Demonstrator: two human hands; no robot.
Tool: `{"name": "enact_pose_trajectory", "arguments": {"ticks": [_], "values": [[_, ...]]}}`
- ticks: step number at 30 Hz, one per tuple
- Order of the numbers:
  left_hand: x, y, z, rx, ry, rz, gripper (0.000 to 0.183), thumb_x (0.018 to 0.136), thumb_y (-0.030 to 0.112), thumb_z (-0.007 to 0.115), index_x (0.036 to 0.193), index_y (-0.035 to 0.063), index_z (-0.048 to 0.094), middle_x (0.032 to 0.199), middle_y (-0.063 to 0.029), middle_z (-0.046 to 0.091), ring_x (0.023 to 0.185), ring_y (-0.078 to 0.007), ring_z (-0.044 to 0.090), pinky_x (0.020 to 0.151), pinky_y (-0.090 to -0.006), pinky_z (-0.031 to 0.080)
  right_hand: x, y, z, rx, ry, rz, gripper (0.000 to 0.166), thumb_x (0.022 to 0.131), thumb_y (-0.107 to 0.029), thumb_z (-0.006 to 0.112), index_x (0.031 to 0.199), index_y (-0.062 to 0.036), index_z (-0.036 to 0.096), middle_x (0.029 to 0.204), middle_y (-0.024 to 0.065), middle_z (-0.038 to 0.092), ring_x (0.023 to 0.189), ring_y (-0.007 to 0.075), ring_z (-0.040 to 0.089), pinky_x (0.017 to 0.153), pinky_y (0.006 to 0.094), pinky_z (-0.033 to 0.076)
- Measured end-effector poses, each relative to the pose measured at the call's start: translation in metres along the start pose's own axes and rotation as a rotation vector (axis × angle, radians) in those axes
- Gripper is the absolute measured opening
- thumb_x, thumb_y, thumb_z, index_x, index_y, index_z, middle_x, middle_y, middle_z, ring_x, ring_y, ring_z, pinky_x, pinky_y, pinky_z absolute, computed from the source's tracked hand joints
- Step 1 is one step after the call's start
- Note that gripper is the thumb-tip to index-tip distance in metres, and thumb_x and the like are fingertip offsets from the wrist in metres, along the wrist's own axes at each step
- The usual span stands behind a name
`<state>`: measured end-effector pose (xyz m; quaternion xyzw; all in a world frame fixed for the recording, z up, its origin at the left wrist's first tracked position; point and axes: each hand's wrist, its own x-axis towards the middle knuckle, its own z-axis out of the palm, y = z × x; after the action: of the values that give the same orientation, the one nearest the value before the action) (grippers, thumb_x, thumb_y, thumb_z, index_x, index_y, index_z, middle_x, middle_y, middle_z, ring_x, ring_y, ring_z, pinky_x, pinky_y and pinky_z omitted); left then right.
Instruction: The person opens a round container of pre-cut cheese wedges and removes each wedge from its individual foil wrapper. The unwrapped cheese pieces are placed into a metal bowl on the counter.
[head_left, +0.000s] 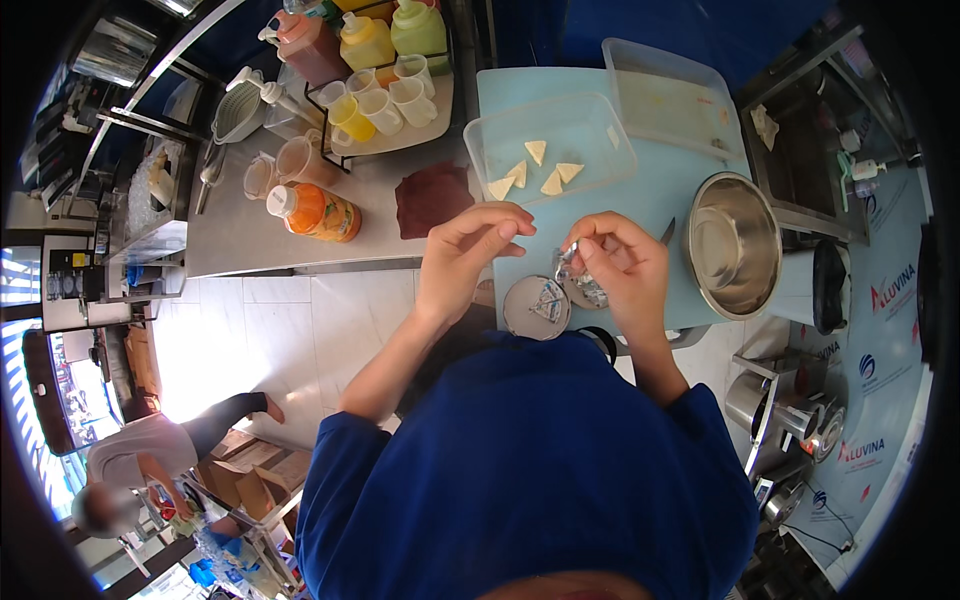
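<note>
My right hand (626, 262) pinches a crumpled piece of silver foil wrapper (564, 262) between thumb and fingers. Beside it, my left hand (469, 251) is loosely curled, with nothing visible in it. Under my hands, a round shallow box half (517, 319) holds a foil-wrapped cheese wedge (551, 301). More crumpled foil (589, 291) lies in a second round piece, partly covered by my right hand. Beyond my hands, several unwrapped pale cheese wedges (535, 152) lie in a clear plastic container (487, 131).
A light blue cutting board (660, 202) carries another clear container (667, 97), a steel bowl (735, 247) and a knife (668, 231). Left are a dark red cloth (431, 199), an orange drink bottle (319, 214) and a tray of measuring cups (379, 112). Another person (142, 450) bends over at lower left.
</note>
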<state>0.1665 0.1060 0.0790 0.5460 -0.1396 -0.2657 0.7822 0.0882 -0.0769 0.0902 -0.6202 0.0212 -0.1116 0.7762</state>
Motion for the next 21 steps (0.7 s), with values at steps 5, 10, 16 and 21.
{"name": "enact_pose_trajectory", "arguments": {"ticks": [5,10,16,21], "values": [[-0.004,-0.011,0.013,-0.023,-0.124,0.070,0.031,0.088,0.000,0.066,0.118,0.0000,0.058,0.119,-0.0103,0.061,0.108,-0.0179,0.060,0.091,-0.0321,0.051,0.000,0.001,0.010,0.114,0.029,0.064,0.010,0.092,0.003,0.055,0.100,0.0054,0.060,0.093,0.0095,0.064,0.083,0.0149,0.065,0.077,0.0266,0.054],[-0.005,-0.016,0.010,0.081,-0.089,0.161,0.030,0.088,-0.003,0.064,0.118,-0.0011,0.056,0.127,-0.0129,0.055,0.113,-0.0202,0.059,0.095,-0.0347,0.051,-0.003,0.005,0.016,0.084,0.095,-0.023,0.010,0.091,0.005,0.055,0.100,0.0052,0.059,0.095,0.0105,0.063,0.080,0.0152,0.064,0.074,0.0260,0.051],[-0.001,-0.012,-0.007,-0.443,0.080,-0.009,0.027,0.100,0.014,0.051,0.124,0.0019,0.051,0.129,-0.0151,0.055,0.120,-0.0225,0.056,0.100,-0.0318,0.049,-0.012,0.013,0.014,-0.072,0.184,-0.103,0.011,0.086,0.008,0.058,0.096,0.0044,0.060,0.092,0.0086,0.061,0.077,0.0139,0.063,0.071,0.0247,0.049],[0.002,-0.023,-0.014,-0.432,0.122,-0.279,0.027,0.100,0.019,0.052,0.123,0.0046,0.055,0.124,-0.0050,0.059,0.118,-0.0123,0.055,0.099,-0.0262,0.046,-0.020,0.020,0.014,-0.304,0.126,-0.148,0.010,0.084,0.008,0.059,0.093,0.0034,0.061,0.092,0.0085,0.061,0.075,0.0126,0.062,0.071,0.0240,0.048]]}}
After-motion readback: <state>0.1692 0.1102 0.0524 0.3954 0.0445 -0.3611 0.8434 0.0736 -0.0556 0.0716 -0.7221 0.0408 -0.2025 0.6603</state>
